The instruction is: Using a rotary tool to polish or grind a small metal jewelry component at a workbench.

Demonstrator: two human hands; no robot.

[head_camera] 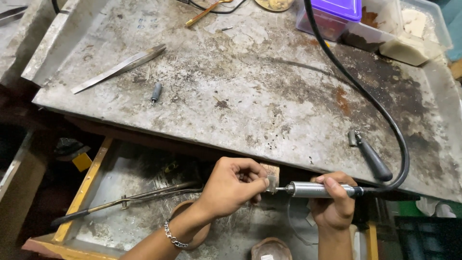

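My left hand point(234, 184), with a chain bracelet on its wrist, pinches a very small item against a wooden bench peg point(272, 174) at the front edge of the worn metal workbench point(250, 91); the item itself is too small to make out. My right hand point(335, 202) grips a silver rotary handpiece point(315, 189) held level, its tip pointing left at the fingertips of my left hand. A thick black flexible shaft point(365, 96) runs from the handpiece up across the bench and out of the top of the view.
Long metal tweezers point(122, 67) and a small grey bit point(155, 92) lie on the bench's left part. A black-handled tool point(371, 156) rests near the right. Plastic boxes point(332, 14) stand at the back. Below, an open drawer tray point(96, 226) holds tongs point(130, 197).
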